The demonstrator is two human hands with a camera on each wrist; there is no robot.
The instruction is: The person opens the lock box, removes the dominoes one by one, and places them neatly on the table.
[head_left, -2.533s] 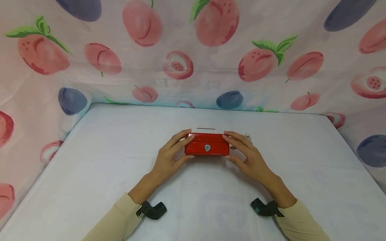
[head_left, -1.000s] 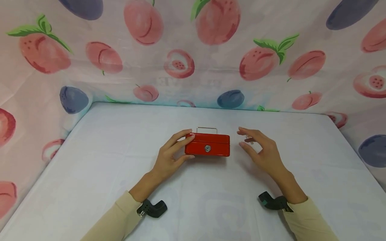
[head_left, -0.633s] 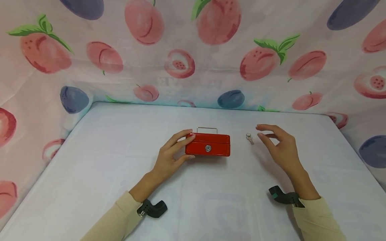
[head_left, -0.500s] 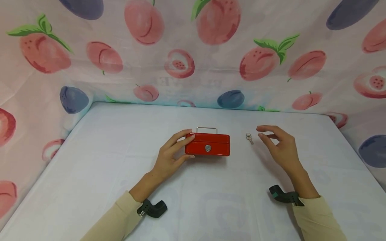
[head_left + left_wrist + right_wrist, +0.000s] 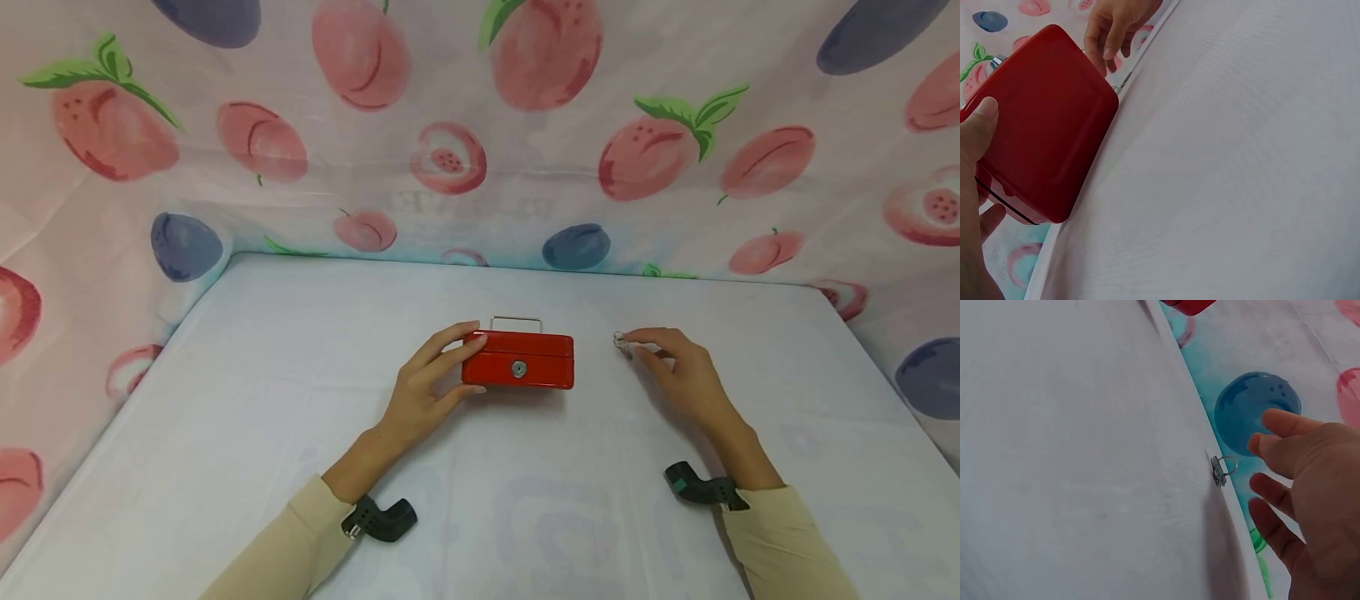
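A red cash box (image 5: 517, 360) with a front lock and wire handle is held by my left hand (image 5: 423, 387) at its left end. The thumb lies along the lower edge and the fingers along the top. In the left wrist view the underside of the box (image 5: 1047, 125) shows, facing the camera; the box appears raised off the table. My right hand (image 5: 678, 371) is to the right, its fingertips at small keys on a ring (image 5: 619, 342). In the right wrist view the keys (image 5: 1218, 472) rest on the table, apart from the loosely bent fingers (image 5: 1275, 528).
A white cloth covers the table (image 5: 337, 317). Behind it and at the sides hangs a fruit-printed curtain (image 5: 315, 192). Black cameras are strapped to both wrists, with beige sleeves below them.
My right hand left the box's right end, moved right past the keys, then came back left and down to them. My left hand and the box stayed put.
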